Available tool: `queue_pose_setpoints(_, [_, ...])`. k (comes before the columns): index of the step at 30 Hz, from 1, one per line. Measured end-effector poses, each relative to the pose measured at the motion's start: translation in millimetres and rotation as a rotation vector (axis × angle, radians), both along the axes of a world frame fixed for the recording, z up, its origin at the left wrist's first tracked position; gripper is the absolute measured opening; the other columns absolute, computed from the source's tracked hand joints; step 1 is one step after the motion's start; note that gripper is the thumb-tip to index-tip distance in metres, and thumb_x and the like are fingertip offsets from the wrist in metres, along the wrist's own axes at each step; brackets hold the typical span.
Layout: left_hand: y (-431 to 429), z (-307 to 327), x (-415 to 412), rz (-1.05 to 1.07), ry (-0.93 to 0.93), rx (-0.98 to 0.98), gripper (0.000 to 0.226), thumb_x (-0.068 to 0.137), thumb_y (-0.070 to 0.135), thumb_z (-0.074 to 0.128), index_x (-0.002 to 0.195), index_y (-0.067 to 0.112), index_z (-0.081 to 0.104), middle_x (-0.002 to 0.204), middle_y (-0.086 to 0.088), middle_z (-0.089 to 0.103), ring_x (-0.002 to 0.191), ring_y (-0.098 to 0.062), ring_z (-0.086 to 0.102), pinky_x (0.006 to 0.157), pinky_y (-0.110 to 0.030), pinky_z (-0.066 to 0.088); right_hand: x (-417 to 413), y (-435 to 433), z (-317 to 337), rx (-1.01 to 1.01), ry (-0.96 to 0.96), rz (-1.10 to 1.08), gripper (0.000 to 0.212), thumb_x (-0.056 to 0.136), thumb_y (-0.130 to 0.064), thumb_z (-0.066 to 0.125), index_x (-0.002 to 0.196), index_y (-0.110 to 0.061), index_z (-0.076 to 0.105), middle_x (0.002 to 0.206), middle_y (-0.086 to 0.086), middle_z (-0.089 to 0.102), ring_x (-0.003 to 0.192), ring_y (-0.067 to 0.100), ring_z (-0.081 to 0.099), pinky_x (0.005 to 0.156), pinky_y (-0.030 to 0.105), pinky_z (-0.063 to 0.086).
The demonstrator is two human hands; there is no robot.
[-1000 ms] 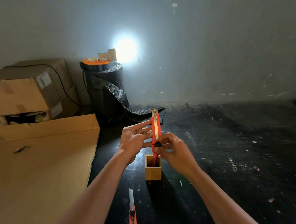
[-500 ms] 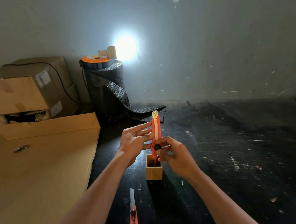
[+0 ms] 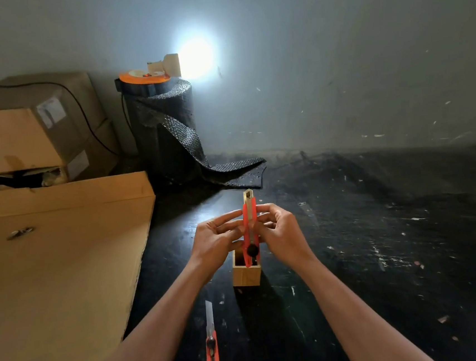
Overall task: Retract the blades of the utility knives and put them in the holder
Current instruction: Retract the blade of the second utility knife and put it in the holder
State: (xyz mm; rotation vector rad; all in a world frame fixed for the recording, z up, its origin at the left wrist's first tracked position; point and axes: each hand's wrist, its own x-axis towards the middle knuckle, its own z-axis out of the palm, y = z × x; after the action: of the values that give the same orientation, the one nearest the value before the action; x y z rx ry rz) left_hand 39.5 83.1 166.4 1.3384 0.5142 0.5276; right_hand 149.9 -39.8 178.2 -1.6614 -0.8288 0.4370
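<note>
Down in the wooden holder (image 3: pixel 246 275) on the black table (image 3: pixel 369 255) stands a red utility knife (image 3: pixel 250 231), pretty much upright, its lower end inside the box and the black slider knob (image 3: pixel 252 249) just above the rim. Only a short metal tip pokes out the top. Both hands are on it: the left hand (image 3: pixel 216 242) pinches the body from the left side, and the right hand (image 3: pixel 279 231) has its fingertips on the upper part from the right. A second knife (image 3: pixel 211 354) lies flat on the table nearer the camera, blade clearly out and pointing toward the holder. Off to the left there's a cardboard sheet (image 3: pixel 60 284), with boxes (image 3: pixel 28 133) behind it and a dark roll of bubble wrap (image 3: pixel 165 129) by the wall.
</note>
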Motion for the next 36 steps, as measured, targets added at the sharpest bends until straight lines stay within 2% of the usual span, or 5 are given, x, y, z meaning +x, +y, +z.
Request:
queue_pose_setpoints(9, [34.8,-77.9,20.9,0.090,0.426,0.441,0.055,0.084,0.013,0.080,0.136,0.015,0.062,0.133,-0.006,0.068,0.117,-0.019,0.067,0.098,-0.039,0.058,41.9,39.7,-39.3,-0.159,-0.012,-0.085,0.014,0.098,-0.020,0.069,0.106,-0.010,0.066,0.094,0.006,0.072,0.084,0.020,0.073,0.072,0.033,0.062])
queue_pose_setpoints(14, [36.3,-112.3,32.2,-0.015,0.584,0.449,0.087,0.075,0.026,0.088,0.151,0.018,0.046,0.149,-0.007,0.055,0.132,-0.022,0.055,0.106,-0.038,0.048,53.7,62.9,-64.9,-0.279,-0.084,-0.086,0.012,0.099,-0.021,0.067,0.105,-0.011,0.067,0.093,0.002,0.072,0.077,0.008,0.070,0.063,0.021,0.055])
queue_pose_setpoints(18, [38.7,-132.2,35.1,-0.067,0.641,0.397,0.104,0.069,0.029,0.093,0.156,0.018,0.037,0.157,-0.009,0.047,0.141,-0.026,0.048,0.114,-0.049,0.043,54.5,75.8,-88.1,-0.358,-0.111,-0.043,0.005,0.099,-0.015,0.065,0.104,-0.015,0.063,0.099,0.006,0.073,0.083,0.017,0.072,0.069,0.031,0.059])
queue_pose_setpoints(29, [41.0,-145.0,36.0,-0.037,0.571,0.297,0.079,0.084,0.009,0.081,0.153,0.021,0.044,0.149,0.001,0.057,0.129,-0.020,0.061,0.094,-0.027,0.051,53.5,98.1,-102.6,-0.588,-0.273,-0.002,0.005,0.094,-0.012,0.058,0.093,-0.009,0.063,0.090,0.016,0.073,0.080,0.035,0.067,0.067,0.044,0.055])
queue_pose_setpoints(36, [40.6,-147.1,34.3,-0.027,0.537,0.260,0.072,0.085,0.009,0.080,0.148,0.025,0.050,0.146,0.001,0.060,0.129,-0.022,0.062,0.105,-0.045,0.052,50.8,99.7,-110.7,-0.615,-0.241,-0.022,0.009,0.096,-0.012,0.055,0.096,-0.012,0.065,0.088,0.012,0.072,0.078,0.031,0.068,0.064,0.042,0.056])
